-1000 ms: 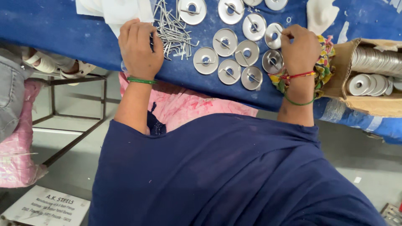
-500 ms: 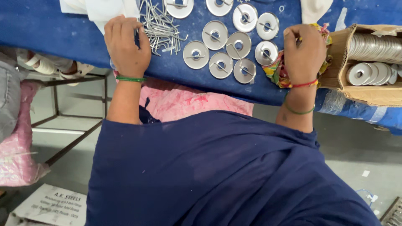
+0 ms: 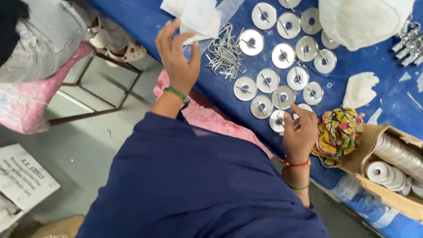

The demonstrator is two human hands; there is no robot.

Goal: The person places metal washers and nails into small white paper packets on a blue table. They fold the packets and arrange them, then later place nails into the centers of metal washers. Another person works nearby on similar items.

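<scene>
My left hand (image 3: pixel 176 57) is lifted over the near edge of the blue-covered table (image 3: pixel 145 17), fingers apart and holding nothing. It hovers just left of a loose pile of thin metal pins (image 3: pixel 224 55). My right hand (image 3: pixel 299 132) rests at the table's near edge with its fingers curled down onto the closest round metal washers (image 3: pixel 277 121). What is pinched under those fingertips is hidden. Several more washers (image 3: pixel 283 55), each with a pin lying through its hole, are laid out in rows beyond.
A cardboard box (image 3: pixel 352 161) of stacked washers stands at the right, with a patterned cloth (image 3: pixel 337 132) beside it. White folded cloth (image 3: pixel 194 15), a white bag (image 3: pixel 361 20) and bolts (image 3: pixel 407 42) lie farther back. At left are a metal stool frame (image 3: pixel 97 110) and a seated person's leg (image 3: pixel 48 39).
The view has swung and the table now runs diagonally. My left hand has lifted off the pin pile and spread. My right hand has shifted to the nearest washers.
</scene>
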